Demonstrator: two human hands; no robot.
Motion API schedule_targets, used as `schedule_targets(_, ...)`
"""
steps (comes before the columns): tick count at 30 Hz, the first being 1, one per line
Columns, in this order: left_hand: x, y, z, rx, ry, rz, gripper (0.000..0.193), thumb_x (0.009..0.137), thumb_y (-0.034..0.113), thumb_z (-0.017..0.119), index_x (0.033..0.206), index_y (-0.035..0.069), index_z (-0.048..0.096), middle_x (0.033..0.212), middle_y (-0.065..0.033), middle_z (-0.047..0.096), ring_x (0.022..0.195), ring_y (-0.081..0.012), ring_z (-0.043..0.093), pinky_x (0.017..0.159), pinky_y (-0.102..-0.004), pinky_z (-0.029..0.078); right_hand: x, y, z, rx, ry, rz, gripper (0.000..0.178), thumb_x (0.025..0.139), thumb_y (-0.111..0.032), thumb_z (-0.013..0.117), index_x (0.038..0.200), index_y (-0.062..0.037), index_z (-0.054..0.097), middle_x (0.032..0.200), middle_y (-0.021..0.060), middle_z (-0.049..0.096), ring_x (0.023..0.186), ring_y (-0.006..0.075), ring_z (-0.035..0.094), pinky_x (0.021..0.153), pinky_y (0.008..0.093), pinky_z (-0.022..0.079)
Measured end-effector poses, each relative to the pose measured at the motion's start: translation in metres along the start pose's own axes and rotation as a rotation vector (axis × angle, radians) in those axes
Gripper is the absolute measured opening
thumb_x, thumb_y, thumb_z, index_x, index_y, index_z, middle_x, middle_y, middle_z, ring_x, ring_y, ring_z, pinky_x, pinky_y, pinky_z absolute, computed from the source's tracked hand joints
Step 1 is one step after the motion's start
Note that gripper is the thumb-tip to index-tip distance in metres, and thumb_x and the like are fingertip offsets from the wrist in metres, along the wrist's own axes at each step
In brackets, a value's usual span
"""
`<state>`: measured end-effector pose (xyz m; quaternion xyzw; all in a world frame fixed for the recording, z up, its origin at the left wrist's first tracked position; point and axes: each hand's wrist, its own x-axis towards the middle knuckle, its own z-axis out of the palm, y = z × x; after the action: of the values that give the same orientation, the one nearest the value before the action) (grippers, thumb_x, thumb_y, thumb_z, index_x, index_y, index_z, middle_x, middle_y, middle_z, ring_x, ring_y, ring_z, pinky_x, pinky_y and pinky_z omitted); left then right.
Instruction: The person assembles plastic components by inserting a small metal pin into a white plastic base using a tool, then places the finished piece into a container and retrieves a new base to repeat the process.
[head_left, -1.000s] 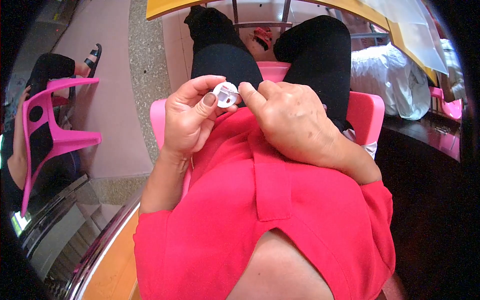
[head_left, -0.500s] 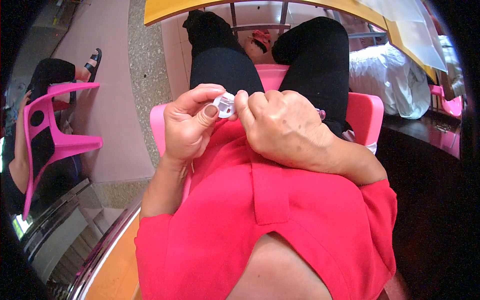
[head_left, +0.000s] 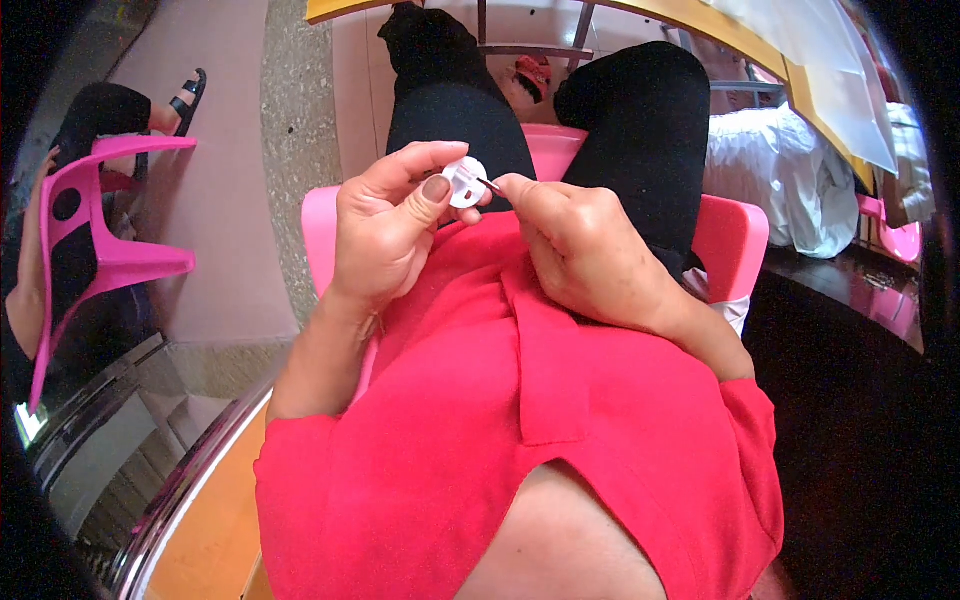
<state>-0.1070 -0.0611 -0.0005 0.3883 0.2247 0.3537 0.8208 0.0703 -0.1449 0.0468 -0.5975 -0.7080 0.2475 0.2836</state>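
Note:
My left hand (head_left: 385,230) pinches a small round white plastic piece (head_left: 463,184) between thumb and fingers, above my lap. The piece has a raised channel across its face and a small dark opening. My right hand (head_left: 600,250) is closed around a screwdriver, of which only the thin dark shaft (head_left: 491,187) shows. Its tip lies at the right side of the white piece, and I cannot tell whether it touches. The handle is hidden inside the right hand.
A wooden table edge (head_left: 785,65) curves overhead, with a translucent sheet hanging at its right. White sacks (head_left: 780,175) lie to the right. At the left, a seated person's arm and leg show beside a pink chair (head_left: 120,270). I sit on a pink chair (head_left: 735,245).
My right hand has drawn back to the right and turned, baring the screwdriver shaft and more of the white piece. The left hand still holds the piece, now slightly higher.

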Motion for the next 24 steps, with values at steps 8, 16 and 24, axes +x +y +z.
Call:
schedule_targets(8, 0.000, -0.002, 0.002, -0.005, 0.025, 0.044, 0.032, 0.089, 0.002, 0.058, 0.119, -0.005, 0.054, 0.101, -0.0152, 0.064, 0.085, -0.0212, 0.066, 0.079, -0.0321, 0.055, 0.004, -0.002, 0.005, 0.058, -0.012, 0.064, 0.031, 0.078, 0.010, 0.052, 0.108, 0.0056, 0.055, 0.070, 0.0218, 0.057, 0.063, 0.0330, 0.062, 0.055, 0.0360, 0.048)
schedule_targets(16, 0.001, -0.003, 0.001, 0.005, 0.033, 0.050, 0.031, 0.088, 0.000, 0.059, 0.118, -0.005, 0.055, 0.102, -0.0140, 0.064, 0.087, -0.0192, 0.066, 0.082, -0.0291, 0.053, 0.006, -0.001, 0.011, 0.055, 0.018, 0.056, 0.031, 0.079, 0.010, 0.052, 0.110, 0.0067, 0.057, 0.072, 0.0233, 0.059, 0.064, 0.0336, 0.063, 0.056, 0.0359, 0.049)
schedule_targets(24, 0.000, -0.004, 0.000, 0.048, 0.024, 0.091, 0.029, 0.088, 0.001, 0.060, 0.115, -0.005, 0.056, 0.101, -0.0124, 0.063, 0.088, -0.0187, 0.065, 0.082, -0.0286, 0.053, 0.005, 0.004, 0.017, -0.020, 0.032, -0.014, 0.042, 0.073, 0.010, 0.055, 0.114, 0.0053, 0.054, 0.076, 0.0219, 0.059, 0.064, 0.0357, 0.062, 0.054, 0.0378, 0.050)
